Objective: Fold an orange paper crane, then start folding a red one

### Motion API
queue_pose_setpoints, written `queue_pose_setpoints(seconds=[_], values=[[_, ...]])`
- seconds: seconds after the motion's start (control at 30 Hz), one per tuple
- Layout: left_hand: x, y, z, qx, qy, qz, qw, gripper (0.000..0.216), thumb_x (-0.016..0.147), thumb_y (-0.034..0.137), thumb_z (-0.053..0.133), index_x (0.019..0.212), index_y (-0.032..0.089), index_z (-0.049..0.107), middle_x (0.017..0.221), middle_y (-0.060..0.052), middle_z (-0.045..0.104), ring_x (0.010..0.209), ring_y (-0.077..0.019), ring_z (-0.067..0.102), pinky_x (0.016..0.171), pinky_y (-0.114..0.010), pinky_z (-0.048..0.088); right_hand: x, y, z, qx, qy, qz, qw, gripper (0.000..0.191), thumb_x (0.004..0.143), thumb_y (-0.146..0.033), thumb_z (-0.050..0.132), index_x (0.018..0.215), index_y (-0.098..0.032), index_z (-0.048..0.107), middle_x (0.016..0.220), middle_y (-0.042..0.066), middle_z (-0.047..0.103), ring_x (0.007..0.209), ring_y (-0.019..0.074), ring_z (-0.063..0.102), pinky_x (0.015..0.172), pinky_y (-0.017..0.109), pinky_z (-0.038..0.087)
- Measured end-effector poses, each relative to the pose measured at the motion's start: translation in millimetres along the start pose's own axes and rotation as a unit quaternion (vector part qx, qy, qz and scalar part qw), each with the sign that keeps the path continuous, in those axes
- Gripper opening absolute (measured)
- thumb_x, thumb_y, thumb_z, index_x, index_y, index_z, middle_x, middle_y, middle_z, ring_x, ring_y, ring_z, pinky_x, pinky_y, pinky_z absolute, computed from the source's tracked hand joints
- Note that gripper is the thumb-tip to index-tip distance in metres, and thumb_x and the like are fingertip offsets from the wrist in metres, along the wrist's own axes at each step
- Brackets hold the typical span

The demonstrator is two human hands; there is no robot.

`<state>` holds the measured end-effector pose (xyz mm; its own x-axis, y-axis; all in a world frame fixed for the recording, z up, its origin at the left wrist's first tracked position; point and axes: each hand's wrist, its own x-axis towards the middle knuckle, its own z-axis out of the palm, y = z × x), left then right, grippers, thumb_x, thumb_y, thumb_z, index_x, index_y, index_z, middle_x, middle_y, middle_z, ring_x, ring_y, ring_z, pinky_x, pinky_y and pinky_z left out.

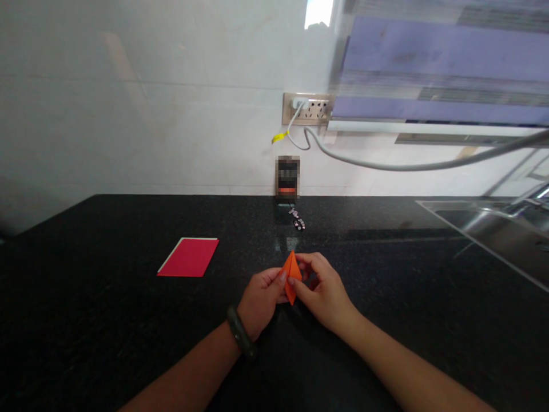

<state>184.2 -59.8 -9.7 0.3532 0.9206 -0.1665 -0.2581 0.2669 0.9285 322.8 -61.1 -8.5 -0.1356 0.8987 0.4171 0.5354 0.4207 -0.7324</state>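
Observation:
A piece of orange origami paper [292, 268], folded into a narrow diamond with a crease down its middle, is held just above the dark countertop [206, 337]. My left hand [262, 297] grips its left edge, thumb on the front face and fingers behind. On the right side, my right hand [322, 290] pinches the paper between thumb and curled fingers. The fingertips behind the paper are partly hidden. To the left lies a stack of square paper [189, 257], red on top with a white edge showing, touched by neither hand.
Against the tiled wall stands a phone-like device [287, 177], its screen blurred, with a beaded strap [297, 220] in front. A wall socket [306, 109] has a white plug and cable. At the right, a steel sink [493, 220] is set into the counter.

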Motion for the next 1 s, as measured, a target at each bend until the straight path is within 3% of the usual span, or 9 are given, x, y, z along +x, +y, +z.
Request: queue_pose_setpoints(seconds=[0.3, 0.57, 0.77, 1.0], values=[[3.9, -7.5, -6.6, 0.131, 0.012, 0.054, 0.990, 0.026, 0.074, 0.029, 0.056, 0.093, 0.013, 0.065, 0.073, -0.003, 0.064, 0.070, -0.0159, 0.057, 0.066, -0.026, 0.044, -0.5, -1.1, -0.8, -0.014, 0.019, -0.001, 1.000, 0.036, 0.070, -0.017, 0.060, 0.105, -0.020, 0.052, 0.086, 0.005, 0.051, 0.074, 0.0156, 0.052, 0.059, 0.027, 0.047], [1.9, -3.2, -2.5, 0.024, 0.006, 0.011, 1.000, 0.027, 0.073, 0.032, 0.057, 0.088, 0.012, 0.067, 0.073, -0.004, 0.066, 0.066, -0.0143, 0.059, 0.071, -0.030, 0.046, -0.6, -3.8, -2.0, 0.002, -0.007, -0.018, 1.000, 0.042, 0.069, -0.014, 0.057, 0.110, -0.021, 0.050, 0.089, 0.005, 0.051, 0.078, 0.0157, 0.053, 0.061, 0.026, 0.047], [2.2, -3.6, -2.5, 0.024, -0.023, 0.022, 0.999, 0.028, 0.074, 0.030, 0.057, 0.092, 0.012, 0.067, 0.081, -0.006, 0.067, 0.073, -0.0166, 0.060, 0.074, -0.032, 0.046, 1.0, 0.1, -1.6, -0.008, 0.002, -0.016, 1.000, 0.035, 0.071, -0.013, 0.055, 0.105, -0.019, 0.055, 0.084, 0.004, 0.053, 0.074, 0.0151, 0.053, 0.060, 0.026, 0.047], [1.5, 1.7, -0.7, 0.013, -0.016, 0.013, 1.000, 0.031, 0.075, 0.030, 0.056, 0.100, 0.013, 0.064, 0.093, -0.008, 0.067, 0.083, -0.0199, 0.061, 0.079, -0.035, 0.045, 0.8, 1.4, -2.9, 0.018, -0.004, 0.002, 1.000, 0.034, 0.074, -0.012, 0.050, 0.107, -0.019, 0.055, 0.086, 0.005, 0.056, 0.074, 0.0143, 0.055, 0.058, 0.025, 0.047]])
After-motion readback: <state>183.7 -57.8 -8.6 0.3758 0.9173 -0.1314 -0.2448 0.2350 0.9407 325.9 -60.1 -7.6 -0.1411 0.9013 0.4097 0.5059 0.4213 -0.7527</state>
